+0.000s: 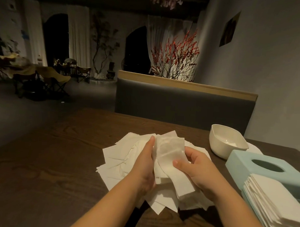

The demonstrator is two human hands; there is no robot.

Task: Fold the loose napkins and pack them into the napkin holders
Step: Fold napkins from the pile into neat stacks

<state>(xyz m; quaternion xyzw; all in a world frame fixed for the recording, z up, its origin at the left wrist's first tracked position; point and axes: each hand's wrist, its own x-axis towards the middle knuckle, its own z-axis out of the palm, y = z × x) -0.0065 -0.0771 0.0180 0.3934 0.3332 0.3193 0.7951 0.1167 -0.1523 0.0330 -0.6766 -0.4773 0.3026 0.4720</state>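
Together the left hand (145, 161) and right hand (197, 169) pinch one napkin (169, 152) above perhaps a dozen loose napkins (120, 160); one folded stack (273, 202), one bowl (228, 143).

Bare forearms (109, 195), no sleeves

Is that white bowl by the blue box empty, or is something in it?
Empty, as far as shows: the white bowl sits upright on the table with its pale inside bare. No napkins are in it.
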